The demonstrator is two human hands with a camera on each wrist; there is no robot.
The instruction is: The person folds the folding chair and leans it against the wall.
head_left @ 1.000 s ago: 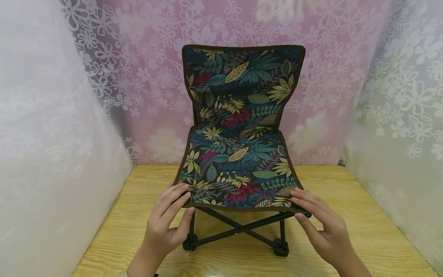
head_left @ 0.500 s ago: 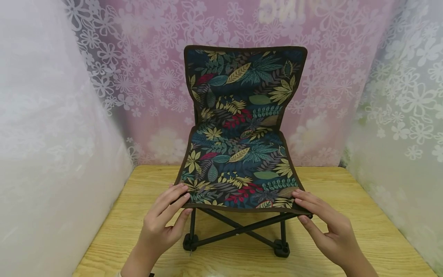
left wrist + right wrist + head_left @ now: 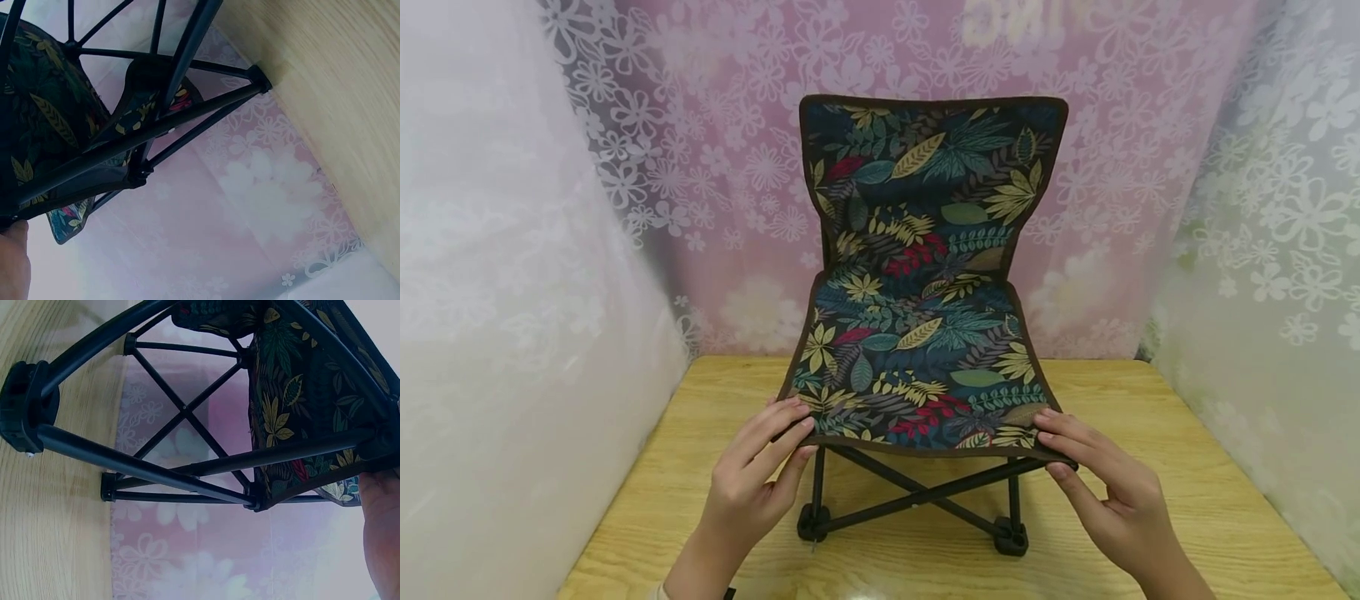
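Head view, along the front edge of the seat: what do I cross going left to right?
Left hand → front-left chair foot → crossed black frame bars → front-right chair foot → right hand, all on the wooden table.

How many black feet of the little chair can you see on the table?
2 in the head view: one foot at front left near the left hand, one foot at front right near the right hand. The back feet are hidden behind the chair.
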